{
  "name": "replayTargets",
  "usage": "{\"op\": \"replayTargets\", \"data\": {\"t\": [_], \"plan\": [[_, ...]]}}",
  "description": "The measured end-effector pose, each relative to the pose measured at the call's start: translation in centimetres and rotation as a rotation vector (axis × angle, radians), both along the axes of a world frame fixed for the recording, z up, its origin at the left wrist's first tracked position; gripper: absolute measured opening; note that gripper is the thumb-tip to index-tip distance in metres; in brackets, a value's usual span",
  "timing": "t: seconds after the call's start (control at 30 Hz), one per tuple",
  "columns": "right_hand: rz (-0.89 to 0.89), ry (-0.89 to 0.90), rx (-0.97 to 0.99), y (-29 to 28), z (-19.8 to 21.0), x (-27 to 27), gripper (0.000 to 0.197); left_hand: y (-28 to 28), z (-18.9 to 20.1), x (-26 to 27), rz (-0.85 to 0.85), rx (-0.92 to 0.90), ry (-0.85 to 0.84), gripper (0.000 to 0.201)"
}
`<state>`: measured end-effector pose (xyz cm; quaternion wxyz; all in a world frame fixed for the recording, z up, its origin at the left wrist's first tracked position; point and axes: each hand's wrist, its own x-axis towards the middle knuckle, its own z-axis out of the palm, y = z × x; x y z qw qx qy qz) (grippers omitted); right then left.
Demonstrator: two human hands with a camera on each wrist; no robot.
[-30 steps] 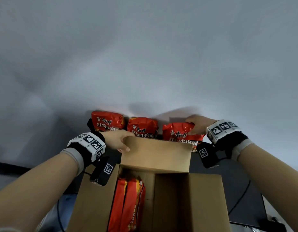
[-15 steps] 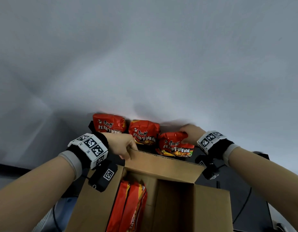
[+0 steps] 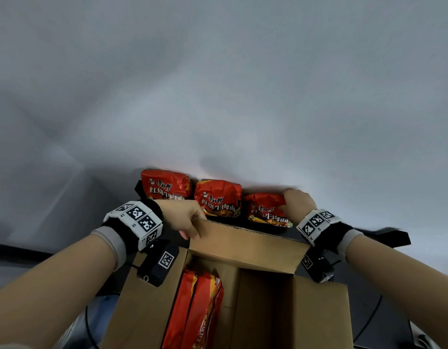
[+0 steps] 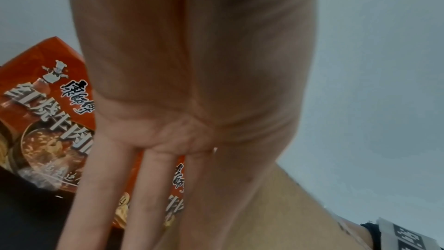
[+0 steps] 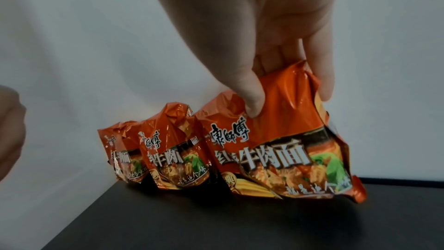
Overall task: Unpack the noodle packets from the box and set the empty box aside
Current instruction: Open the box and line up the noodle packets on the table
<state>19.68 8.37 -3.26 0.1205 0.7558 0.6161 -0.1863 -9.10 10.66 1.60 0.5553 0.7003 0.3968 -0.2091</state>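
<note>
1. My right hand [image 5: 276,31] pinches the third red foil noodle packet [image 5: 276,140], upright on the black table [image 5: 192,225] against the wall.
2. My left hand [image 3: 185,217] grips the open brown cardboard box's [image 3: 318,311] far flap (two packets [image 3: 197,311] inside).

Black wristbands [image 3: 152,222], white coded tags

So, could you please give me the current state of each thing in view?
Cardboard box: open, flaps up, packets still inside.
Packets in box: standing on edge at its left side.
Left packet: upright against the wall.
Middle packet: upright beside it.
Right packet: tilted, top pinched by the right hand.
Left hand: gripping the far flap.
</note>
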Motion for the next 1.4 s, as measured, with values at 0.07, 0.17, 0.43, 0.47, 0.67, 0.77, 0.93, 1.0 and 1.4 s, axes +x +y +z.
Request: {"op": "replayTargets", "data": {"t": [0.07, 0.17, 0.43, 0.47, 0.67, 0.77, 0.93, 1.0, 1.4], "plan": [[-0.016, -0.045, -0.002, 0.0, 0.3, 0.2, 0.038, -0.1, 0.0, 0.0, 0.010, 0.004, -0.005, 0.023], [-0.024, -0.134, -0.036, -0.1, 1.0, 0.6, 0.046, -0.2, 0.0, 0.0, 0.022, 0.007, -0.005, 0.020], [-0.072, -0.139, -0.065, -0.5, 2.0, 1.9, 0.046, -0.4, -0.2, 0.0, 0.068, -0.006, -0.020, 0.014], [-0.071, -0.130, -0.068, -0.5, 1.9, 2.0, 0.046, -0.4, -0.2, 0.0, 0.070, -0.009, -0.020, 0.014], [-0.010, -0.169, -0.103, -0.7, 1.4, 1.9, 0.039, -0.6, -0.1, -0.1, 0.087, -0.012, -0.023, 0.019], [0.054, -0.147, -0.071, -1.0, 0.6, 1.8, 0.040, -0.6, -0.3, -0.2, 0.093, -0.011, -0.025, 0.017], [0.025, 0.059, -0.098, -0.9, 0.2, 3.1, 0.055, -0.7, -0.4, 0.0, 0.098, -0.007, -0.017, 0.016], [0.025, 0.074, -0.117, -0.9, -0.1, 3.2, 0.054, -0.7, -0.5, 0.0, 0.098, -0.007, -0.015, 0.012], [-0.090, -0.135, 0.040, -1.5, 2.7, 3.1, 0.043, -0.7, -1.0, -0.1, 0.123, 0.003, -0.032, 0.017]]}}
